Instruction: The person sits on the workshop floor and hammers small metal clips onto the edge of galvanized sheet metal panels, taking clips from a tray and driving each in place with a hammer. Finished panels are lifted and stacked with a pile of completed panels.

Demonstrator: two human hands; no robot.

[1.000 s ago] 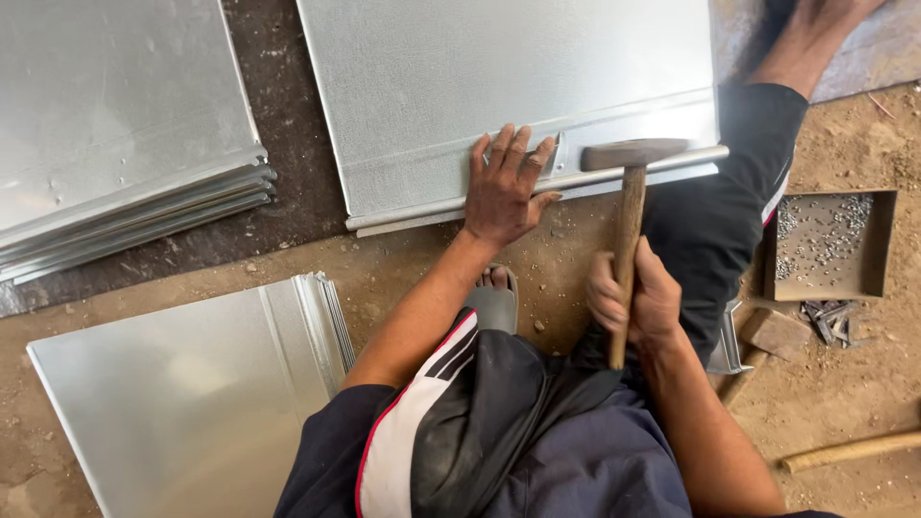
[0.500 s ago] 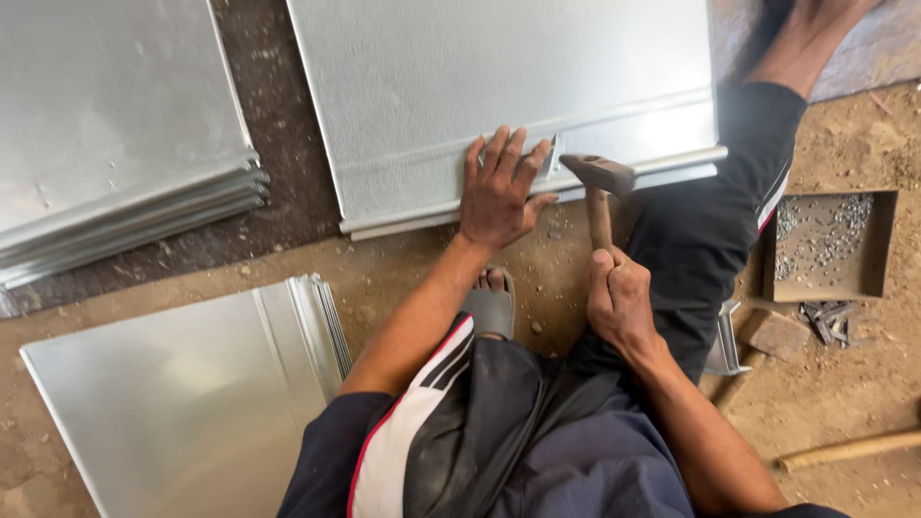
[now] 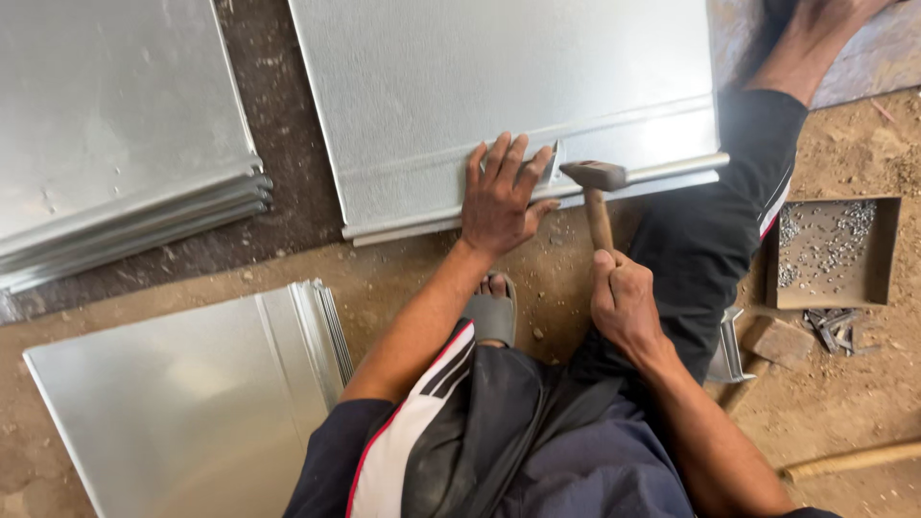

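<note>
A large galvanised metal sheet (image 3: 499, 96) lies on the ground in front of me, with a folded seam along its near edge. My left hand (image 3: 501, 197) presses flat on the sheet at that seam, fingers spread. My right hand (image 3: 624, 302) grips the wooden handle of a hammer (image 3: 595, 182). The hammer's steel head rests on the folded edge just to the right of my left fingers. My right leg in dark trousers stretches out beside the sheet's right end.
A stack of metal sheets (image 3: 115, 144) lies at the far left, and another stack (image 3: 182, 403) at the near left. A shallow box of small fasteners (image 3: 830, 254) sits on the dirt at the right, with a wooden stick (image 3: 849, 460) below it.
The hammer came down from a raised position onto the folded edge and moved closer to my left hand. My left hand stayed pressed on the sheet.
</note>
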